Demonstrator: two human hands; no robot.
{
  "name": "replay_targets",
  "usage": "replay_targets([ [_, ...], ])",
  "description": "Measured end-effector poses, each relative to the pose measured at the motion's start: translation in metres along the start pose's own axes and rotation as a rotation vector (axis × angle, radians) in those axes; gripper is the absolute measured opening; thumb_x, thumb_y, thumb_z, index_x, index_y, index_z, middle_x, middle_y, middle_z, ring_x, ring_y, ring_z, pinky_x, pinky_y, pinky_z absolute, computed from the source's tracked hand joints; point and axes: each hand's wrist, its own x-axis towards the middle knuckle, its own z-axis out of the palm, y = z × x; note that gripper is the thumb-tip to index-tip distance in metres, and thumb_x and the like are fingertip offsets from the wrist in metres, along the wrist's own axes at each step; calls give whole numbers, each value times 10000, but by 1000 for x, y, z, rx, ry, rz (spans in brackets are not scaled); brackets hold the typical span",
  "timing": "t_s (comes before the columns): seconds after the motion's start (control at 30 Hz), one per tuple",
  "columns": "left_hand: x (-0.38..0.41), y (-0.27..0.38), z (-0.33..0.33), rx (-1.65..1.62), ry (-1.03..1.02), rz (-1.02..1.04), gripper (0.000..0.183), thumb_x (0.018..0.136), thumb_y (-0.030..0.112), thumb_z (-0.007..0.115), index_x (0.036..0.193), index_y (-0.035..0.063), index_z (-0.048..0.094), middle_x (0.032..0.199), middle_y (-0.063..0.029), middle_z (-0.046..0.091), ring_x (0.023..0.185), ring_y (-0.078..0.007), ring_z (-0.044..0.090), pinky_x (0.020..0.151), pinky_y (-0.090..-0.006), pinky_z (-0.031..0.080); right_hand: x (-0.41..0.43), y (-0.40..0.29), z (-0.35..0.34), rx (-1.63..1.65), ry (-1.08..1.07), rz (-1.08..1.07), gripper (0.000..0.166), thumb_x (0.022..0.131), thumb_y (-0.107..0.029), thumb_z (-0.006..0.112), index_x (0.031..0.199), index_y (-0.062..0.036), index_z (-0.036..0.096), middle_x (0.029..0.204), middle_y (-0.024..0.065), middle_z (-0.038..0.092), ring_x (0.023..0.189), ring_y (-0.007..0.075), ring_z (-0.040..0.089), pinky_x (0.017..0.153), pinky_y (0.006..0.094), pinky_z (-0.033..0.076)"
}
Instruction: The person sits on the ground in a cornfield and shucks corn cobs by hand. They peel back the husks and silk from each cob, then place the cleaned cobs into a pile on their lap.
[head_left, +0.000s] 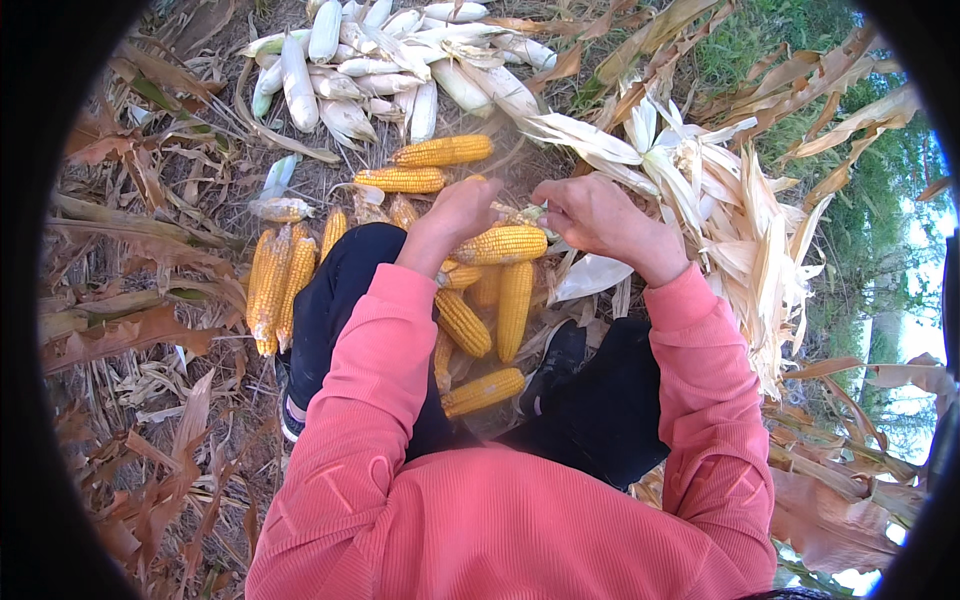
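Observation:
My left hand (466, 210) is bent over the left end of a partly hidden corn cob (517, 216), and its fingertips are mostly out of sight. At the cob's other end is my right hand (581, 211), its thumb and forefinger curled close to a greenish husk end. Just below the hands a husked yellow corn cob (501, 245) lies on a loose pile of others between my legs. Two more husked cobs, one (442, 151) above the other (400, 179), lie beyond my left hand.
Unhusked ears in pale husks (360, 71) are heaped at the top. Stripped dry husks (750, 225) form a pile on the right. Husked cobs (274, 285) lie beside my left knee. A loose husk (591, 277) lies below my right hand. Dry corn stalks (135, 225) edge the left side.

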Motion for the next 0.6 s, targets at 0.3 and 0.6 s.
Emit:
replay_targets([
  [0.3, 2, 2, -1, -66, 37, -8, 440, 792, 205, 659, 1167, 7, 543, 817, -240, 643, 807, -412, 622, 727, -466, 490, 8, 2, 0, -26, -34, 39, 199, 808, -179, 617, 978, -74, 621, 804, 171, 659, 803, 366, 640, 690, 463, 507],
  [0.6, 19, -25, -20, -159, 53, -148, 444, 804, 230, 671, 1173, 7, 564, 835, -180, 673, 825, -351, 646, 733, -419, 497, 8, 7, -3, -3, -33, 70, 193, 794, -161, 609, 971, -88, 631, 785, 171, 658, 779, 366, 638, 680, 462, 505],
])
